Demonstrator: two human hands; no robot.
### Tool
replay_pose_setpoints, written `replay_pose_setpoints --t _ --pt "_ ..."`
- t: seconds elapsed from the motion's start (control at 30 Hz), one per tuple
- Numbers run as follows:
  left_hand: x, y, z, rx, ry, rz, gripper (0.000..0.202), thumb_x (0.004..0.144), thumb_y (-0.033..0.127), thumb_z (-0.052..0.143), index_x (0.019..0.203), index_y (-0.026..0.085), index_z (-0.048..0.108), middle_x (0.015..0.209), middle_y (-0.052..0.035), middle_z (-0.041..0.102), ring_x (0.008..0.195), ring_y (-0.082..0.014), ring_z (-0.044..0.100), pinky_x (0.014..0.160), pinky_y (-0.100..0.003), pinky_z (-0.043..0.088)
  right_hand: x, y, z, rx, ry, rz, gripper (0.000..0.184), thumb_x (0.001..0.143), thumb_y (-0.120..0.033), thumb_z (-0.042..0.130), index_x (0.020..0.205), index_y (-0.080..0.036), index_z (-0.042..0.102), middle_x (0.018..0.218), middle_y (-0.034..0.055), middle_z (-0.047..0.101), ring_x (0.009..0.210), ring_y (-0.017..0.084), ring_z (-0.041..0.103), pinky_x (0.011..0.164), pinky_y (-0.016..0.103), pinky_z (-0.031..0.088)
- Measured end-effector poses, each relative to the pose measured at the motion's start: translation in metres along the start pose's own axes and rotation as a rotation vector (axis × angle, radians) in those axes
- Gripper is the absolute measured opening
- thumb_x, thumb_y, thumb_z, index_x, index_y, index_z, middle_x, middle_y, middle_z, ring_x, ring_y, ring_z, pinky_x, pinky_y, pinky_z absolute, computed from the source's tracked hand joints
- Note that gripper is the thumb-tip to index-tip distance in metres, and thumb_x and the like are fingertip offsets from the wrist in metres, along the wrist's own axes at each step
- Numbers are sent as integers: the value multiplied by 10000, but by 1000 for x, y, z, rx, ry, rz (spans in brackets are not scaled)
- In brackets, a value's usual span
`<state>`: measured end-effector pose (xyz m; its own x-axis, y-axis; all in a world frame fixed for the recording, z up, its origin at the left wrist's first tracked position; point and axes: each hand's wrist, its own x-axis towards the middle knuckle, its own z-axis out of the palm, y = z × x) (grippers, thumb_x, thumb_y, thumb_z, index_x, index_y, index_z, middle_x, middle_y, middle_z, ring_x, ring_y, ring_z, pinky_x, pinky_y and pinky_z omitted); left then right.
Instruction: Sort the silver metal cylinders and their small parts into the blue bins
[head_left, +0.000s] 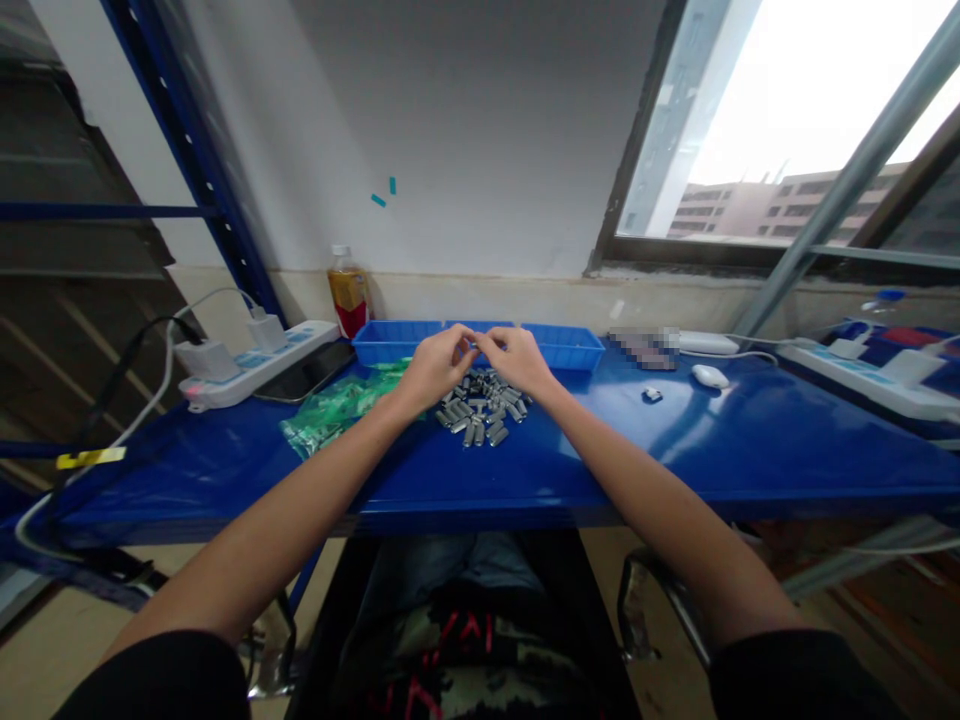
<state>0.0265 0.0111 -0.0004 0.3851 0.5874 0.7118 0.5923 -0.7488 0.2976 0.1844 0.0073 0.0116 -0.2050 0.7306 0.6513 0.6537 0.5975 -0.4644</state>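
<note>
My left hand (435,365) and my right hand (516,360) meet fingertip to fingertip above a heap of several small grey metal pieces (484,407) on the blue table (675,440). Both hands are pinched closed around something small between them, too tiny to name. A pile of green bags (337,408) lies just left of my left hand. A shallow blue tray (570,346) stands right behind the hands.
A white power strip (255,362) with chargers and a dark phone (304,378) lie at the left. A bottle (349,292) stands by the wall. A white mouse (709,376), a small clip (652,395) and another power strip (870,375) are at the right.
</note>
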Motion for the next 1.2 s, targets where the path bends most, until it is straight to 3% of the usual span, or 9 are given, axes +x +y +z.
replay_pose_setpoints --t 0.17,0.27,0.37,0.53,0.63,0.8,1.0,1.2 --pt "-1 2 -4 13 11 -23 201 889 322 486 945 165 598 683 -18 620 607 -147 549 612 -243 379 -2 0 1 -1 5 -32 396 911 -368 429 631 -152 609 541 -14 528 537 106 474 550 244 313" --pt "0 5 -8 3 9 -52 250 924 304 401 842 175 599 681 -19 614 624 -154 546 622 -246 366 -3 4 -4 -5 20 -146 227 876 -339 496 904 -155 625 639 -12 574 597 123 519 608 244 373" --pt "0 6 -9 -29 0 -73 318 943 290 341 747 179 565 662 -17 594 626 -155 541 626 -248 360 -3 6 -10 -21 -3 -271 299 827 -267 549 1108 -167 554 744 2 595 682 137 546 677 250 409" --pt "-1 6 -6 -93 -54 -83 367 948 328 320 687 180 533 619 -5 566 608 -148 532 605 -240 352 -3 4 -13 -82 -49 -369 168 831 -242 529 955 -158 606 780 30 591 731 146 546 725 264 413" --pt "-1 2 -3 -89 -97 -90 368 945 333 313 754 173 584 672 -17 614 629 -149 551 620 -237 366 2 12 -17 -123 -32 -319 169 854 -293 519 883 -158 614 768 33 600 712 145 545 701 263 409" --pt "14 -15 3 111 -373 56 168 807 243 520 830 182 674 833 -67 690 739 -185 598 677 -253 387 13 53 -35 -378 78 -80 224 854 -337 537 777 -152 636 779 76 624 784 200 554 760 314 406" --pt "45 -34 14 221 -672 49 97 667 204 604 674 209 701 675 -38 688 586 -153 571 584 -236 370 10 103 -51 -615 69 226 236 838 -333 549 873 -141 681 954 158 631 990 297 512 834 406 401" --pt "33 -21 20 157 -604 121 164 706 187 550 748 209 708 742 -53 701 629 -161 582 600 -244 368 9 106 -44 -582 94 243 320 836 -413 538 912 -143 692 956 154 620 982 306 503 846 447 398"
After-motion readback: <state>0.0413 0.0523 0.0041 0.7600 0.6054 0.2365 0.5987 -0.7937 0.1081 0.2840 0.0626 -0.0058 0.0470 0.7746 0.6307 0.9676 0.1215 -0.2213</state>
